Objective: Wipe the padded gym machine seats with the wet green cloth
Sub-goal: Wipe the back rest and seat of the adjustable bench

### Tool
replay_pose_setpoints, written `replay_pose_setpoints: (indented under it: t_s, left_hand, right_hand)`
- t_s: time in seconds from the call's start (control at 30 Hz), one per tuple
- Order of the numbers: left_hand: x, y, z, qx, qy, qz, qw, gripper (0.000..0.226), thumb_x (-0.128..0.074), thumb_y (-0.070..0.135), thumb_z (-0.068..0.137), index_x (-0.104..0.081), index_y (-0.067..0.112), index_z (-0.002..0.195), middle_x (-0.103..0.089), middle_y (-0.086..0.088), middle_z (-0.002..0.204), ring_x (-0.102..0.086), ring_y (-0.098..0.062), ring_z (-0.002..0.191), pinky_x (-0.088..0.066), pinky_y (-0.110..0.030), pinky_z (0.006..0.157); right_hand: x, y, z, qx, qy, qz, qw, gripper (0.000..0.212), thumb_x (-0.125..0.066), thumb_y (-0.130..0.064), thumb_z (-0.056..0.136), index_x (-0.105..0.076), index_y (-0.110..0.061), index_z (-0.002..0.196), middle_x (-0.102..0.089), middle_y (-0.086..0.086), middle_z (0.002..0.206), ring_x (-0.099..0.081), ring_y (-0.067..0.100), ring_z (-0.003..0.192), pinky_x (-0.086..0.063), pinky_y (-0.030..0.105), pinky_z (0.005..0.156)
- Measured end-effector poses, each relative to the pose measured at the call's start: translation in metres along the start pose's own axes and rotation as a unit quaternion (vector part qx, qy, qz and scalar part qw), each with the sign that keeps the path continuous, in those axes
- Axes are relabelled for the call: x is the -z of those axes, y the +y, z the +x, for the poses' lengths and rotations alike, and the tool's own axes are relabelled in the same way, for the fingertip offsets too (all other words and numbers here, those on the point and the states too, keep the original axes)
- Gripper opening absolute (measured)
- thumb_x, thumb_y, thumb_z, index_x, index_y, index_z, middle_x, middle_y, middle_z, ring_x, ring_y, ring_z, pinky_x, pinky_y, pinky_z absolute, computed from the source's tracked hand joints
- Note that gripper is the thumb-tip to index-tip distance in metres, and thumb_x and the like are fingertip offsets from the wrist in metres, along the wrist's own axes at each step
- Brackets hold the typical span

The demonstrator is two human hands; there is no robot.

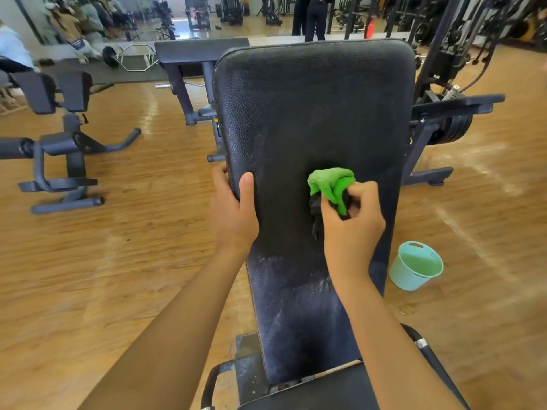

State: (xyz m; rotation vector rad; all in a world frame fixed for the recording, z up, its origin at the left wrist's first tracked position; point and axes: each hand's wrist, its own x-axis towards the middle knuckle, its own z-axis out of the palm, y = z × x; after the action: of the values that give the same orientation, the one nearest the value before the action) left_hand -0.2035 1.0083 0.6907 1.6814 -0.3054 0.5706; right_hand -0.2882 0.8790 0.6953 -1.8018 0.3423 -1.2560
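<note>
A long black padded bench pad slopes away from me in the middle of the view. My right hand grips a bunched green cloth with a dark part beneath it, pressed against the pad's middle. My left hand grips the pad's left edge, thumb on top and fingers wrapped round the side. Pale streaks and smears show on the lower part of the pad. A second black seat pad lies at the bottom, below the sloped pad.
A light teal bucket stands on the wooden floor to the right of the bench. Other black gym machines stand at the left and behind. A weight-plate machine sits at the right. People stand far back.
</note>
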Motion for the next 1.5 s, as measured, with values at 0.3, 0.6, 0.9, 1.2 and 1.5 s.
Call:
replay_pose_setpoints:
  t_s: [0.3, 0.6, 0.9, 1.2, 1.5]
  left_hand:
    - [-0.001, 0.001, -0.001, -0.004, -0.002, -0.029, 1.000, 0.058, -0.035, 0.049, 0.089, -0.049, 0.001, 0.118, -0.054, 0.026, 0.092, -0.053, 0.018, 0.083, -0.036, -0.003, 0.068]
    - [0.002, 0.000, -0.001, 0.005, -0.009, -0.016, 1.000, 0.062, -0.033, 0.055, 0.087, -0.049, 0.004, 0.119, -0.053, 0.026, 0.091, -0.052, 0.020, 0.082, -0.039, -0.013, 0.070]
    - [0.018, -0.004, 0.013, 0.036, -0.134, -0.025, 0.990, 0.031, -0.038, 0.040, 0.094, -0.041, 0.022, 0.119, -0.050, 0.028, 0.106, -0.048, 0.026, 0.094, -0.036, 0.000, 0.079]
    - [0.017, 0.001, 0.006, 0.016, -0.122, -0.023, 0.992, 0.041, -0.034, 0.055, 0.088, -0.040, 0.026, 0.116, -0.050, 0.028, 0.102, -0.051, 0.021, 0.093, -0.039, -0.001, 0.077]
    - [0.017, -0.002, 0.008, 0.010, -0.111, -0.023, 0.994, 0.045, -0.034, 0.056, 0.088, -0.042, 0.023, 0.118, -0.051, 0.030, 0.103, -0.049, 0.025, 0.091, -0.037, 0.000, 0.078]
  right_hand:
    - [-0.001, 0.023, -0.059, 0.029, -0.076, -0.032, 0.996, 0.032, -0.081, -0.006, 0.072, -0.055, -0.015, 0.089, -0.062, 0.003, 0.088, -0.059, 0.019, 0.080, -0.050, 0.029, 0.065]
    - [0.008, 0.023, -0.089, -0.049, -0.156, -0.021, 0.986, 0.037, -0.078, -0.005, 0.074, -0.050, -0.028, 0.085, -0.058, -0.004, 0.083, -0.055, 0.011, 0.078, -0.048, 0.021, 0.068]
    - [-0.020, -0.008, -0.056, 0.024, -0.106, 0.002, 0.994, 0.026, -0.077, -0.007, 0.075, -0.057, -0.015, 0.090, -0.061, 0.000, 0.088, -0.057, 0.015, 0.082, -0.049, 0.020, 0.072]
    - [-0.006, 0.031, -0.135, 0.059, -0.216, -0.041, 0.974, 0.021, -0.074, -0.019, 0.075, -0.057, -0.016, 0.088, -0.058, -0.004, 0.086, -0.051, 0.005, 0.080, -0.038, 0.000, 0.074]
    - [-0.003, 0.002, -0.084, -0.084, -0.117, 0.051, 0.988, 0.027, -0.076, -0.004, 0.079, -0.055, -0.020, 0.087, -0.062, -0.001, 0.082, -0.060, 0.023, 0.076, -0.053, 0.040, 0.064]
